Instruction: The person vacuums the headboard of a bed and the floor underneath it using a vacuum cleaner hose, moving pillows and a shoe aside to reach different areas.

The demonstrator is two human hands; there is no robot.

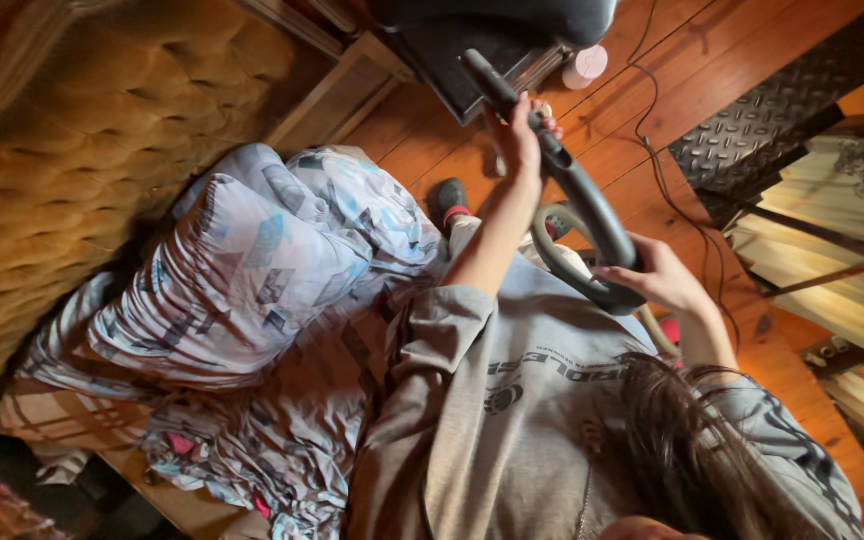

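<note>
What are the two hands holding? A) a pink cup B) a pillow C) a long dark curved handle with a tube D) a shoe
C: both the left hand and the right hand wrap their fingers around the long dark curved handle; the patterned pillow lies untouched beside them.

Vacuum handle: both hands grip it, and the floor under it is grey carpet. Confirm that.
Wrong on the floor. The head view shows orange-brown wooden boards, not grey carpet. Both hands do grip the vacuum handle: left hand higher up, right hand at the curved end.
</note>
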